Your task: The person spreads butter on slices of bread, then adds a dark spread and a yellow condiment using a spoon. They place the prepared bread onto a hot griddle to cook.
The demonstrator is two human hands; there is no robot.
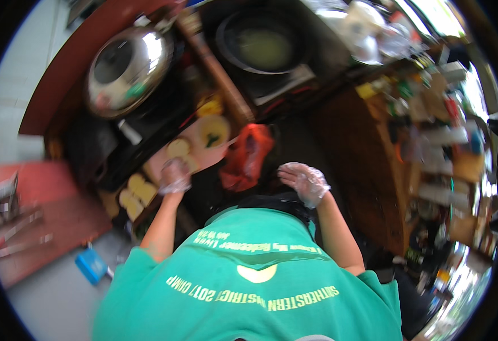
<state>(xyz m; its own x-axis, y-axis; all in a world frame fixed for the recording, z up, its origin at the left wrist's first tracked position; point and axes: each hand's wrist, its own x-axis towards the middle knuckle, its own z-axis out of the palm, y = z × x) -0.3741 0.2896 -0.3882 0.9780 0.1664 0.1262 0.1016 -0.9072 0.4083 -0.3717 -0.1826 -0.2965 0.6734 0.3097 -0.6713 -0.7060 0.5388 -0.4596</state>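
Both hands wear clear plastic gloves. My left hand (175, 175) is over the lower edge of a pink board (209, 156), close to pale round slices (178, 147) that look like bread; blur hides whether it touches or holds one. My right hand (302, 181) is held out to the right, fingers extended, nothing seen in it. Between the hands hangs a red plastic bag (248, 157). On the board a bowl (214, 131) holds something green, with a yellow item (209, 105) behind it. More pale bread pieces (137, 197) lie left of my left hand.
A dark pan (262, 42) with yellowish liquid sits on a stove at the top. A shiny domed metal lid (125, 72) is at upper left. A reddish table (40, 221) with utensils stands at left, above a blue dustpan-like object (91, 266). Cluttered shelves (438, 170) line the right.
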